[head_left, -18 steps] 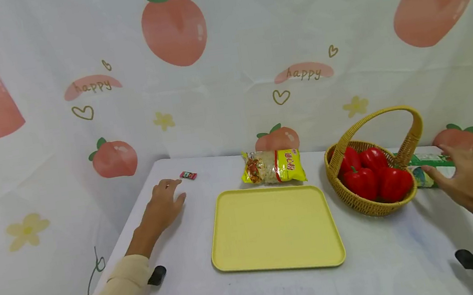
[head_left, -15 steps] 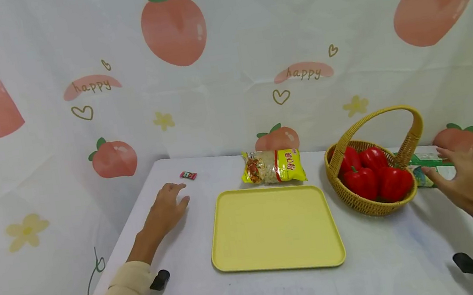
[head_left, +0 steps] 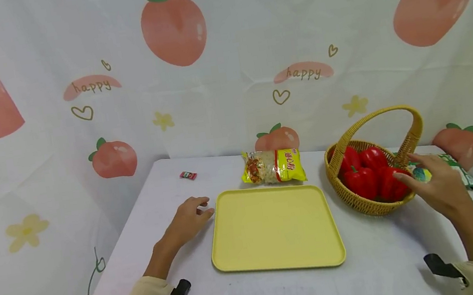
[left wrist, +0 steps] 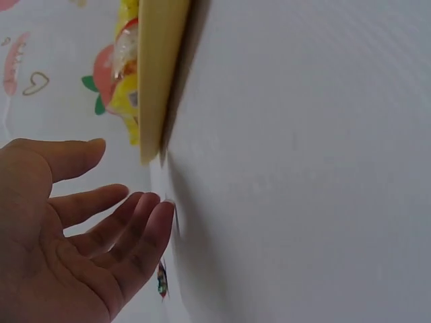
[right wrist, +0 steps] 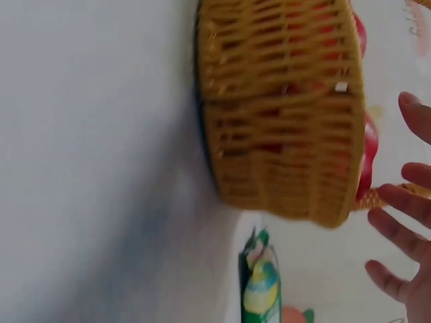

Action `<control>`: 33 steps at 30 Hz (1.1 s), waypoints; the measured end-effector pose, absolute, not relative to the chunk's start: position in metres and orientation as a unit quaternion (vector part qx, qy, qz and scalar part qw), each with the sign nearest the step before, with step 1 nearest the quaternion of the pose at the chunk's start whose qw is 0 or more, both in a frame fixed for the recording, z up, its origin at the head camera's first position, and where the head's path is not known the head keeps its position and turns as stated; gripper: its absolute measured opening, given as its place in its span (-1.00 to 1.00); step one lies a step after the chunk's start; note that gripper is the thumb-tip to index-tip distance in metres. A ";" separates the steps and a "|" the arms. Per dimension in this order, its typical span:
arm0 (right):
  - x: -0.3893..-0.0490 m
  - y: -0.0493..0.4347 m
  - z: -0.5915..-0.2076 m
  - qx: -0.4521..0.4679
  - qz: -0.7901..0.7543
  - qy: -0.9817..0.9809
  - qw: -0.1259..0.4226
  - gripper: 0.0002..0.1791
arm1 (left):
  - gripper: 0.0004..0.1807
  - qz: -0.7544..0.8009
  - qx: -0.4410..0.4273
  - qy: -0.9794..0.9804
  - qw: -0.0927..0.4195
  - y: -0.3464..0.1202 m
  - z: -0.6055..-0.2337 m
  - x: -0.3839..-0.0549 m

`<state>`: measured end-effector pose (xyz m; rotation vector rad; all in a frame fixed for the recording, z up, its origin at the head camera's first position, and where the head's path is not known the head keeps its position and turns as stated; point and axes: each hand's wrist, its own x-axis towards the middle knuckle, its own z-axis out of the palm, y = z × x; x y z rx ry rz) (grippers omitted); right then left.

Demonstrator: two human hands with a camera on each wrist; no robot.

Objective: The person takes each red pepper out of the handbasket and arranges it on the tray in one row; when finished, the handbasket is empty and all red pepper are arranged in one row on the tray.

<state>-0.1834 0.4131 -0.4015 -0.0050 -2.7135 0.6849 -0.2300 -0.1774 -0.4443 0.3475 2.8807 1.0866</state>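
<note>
My left hand [head_left: 189, 220] hovers at the left edge of the yellow tray [head_left: 275, 227], its fingers loosely bent and nothing in them. In the left wrist view, the thumb and fingers of that hand [left wrist: 87, 235] are spread apart beside the tray's rim [left wrist: 156, 81]. Over the right side of a wicker basket [head_left: 369, 205] is my right hand [head_left: 442, 186], also holding nothing. Its thumb overlaps one of several red bell peppers [head_left: 361, 183] in the basket. The right wrist view has its relaxed fingers [right wrist: 397, 232] above the basket's woven side [right wrist: 283, 134].
A yellow noodle bag [head_left: 273, 166] lies behind the tray. Toward the back left is a small red packet [head_left: 188, 175]. A green-and-white package [head_left: 459, 169] lies right of the basket, partly hidden by the right hand. A peach-print curtain [head_left: 220, 94] stands behind the table.
My left hand has moved right and nearer, from beside the small red packet to the tray's edge. My right hand has moved left from over the green package to the basket.
</note>
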 end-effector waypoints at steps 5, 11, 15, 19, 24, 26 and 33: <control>-0.185 0.399 -0.399 -0.023 0.265 -0.951 0.155 -0.15 | -0.38 0.386 0.105 0.915 0.043 -0.167 -0.445 -0.229; -0.188 0.392 -0.405 -0.041 0.249 -0.952 0.174 -0.17 | -0.36 0.403 0.084 0.910 0.054 -0.157 -0.450 -0.234; -0.192 0.391 -0.412 -0.050 0.241 -0.952 0.181 -0.18 | -0.36 0.406 0.079 0.909 0.053 -0.153 -0.451 -0.235; -0.193 0.388 -0.416 -0.057 0.238 -0.952 0.182 -0.20 | -0.36 0.410 0.075 0.908 0.050 -0.153 -0.451 -0.234; -0.192 0.388 -0.419 -0.065 0.239 -0.953 0.173 -0.18 | -0.38 0.414 0.072 0.906 0.050 -0.154 -0.453 -0.234; -0.191 0.389 -0.420 -0.065 0.238 -0.954 0.168 -0.17 | -0.38 0.415 0.071 0.906 0.052 -0.155 -0.454 -0.235; -0.191 0.390 -0.423 -0.060 0.221 -0.961 0.156 -0.15 | -0.39 0.410 0.071 0.908 0.054 -0.155 -0.456 -0.235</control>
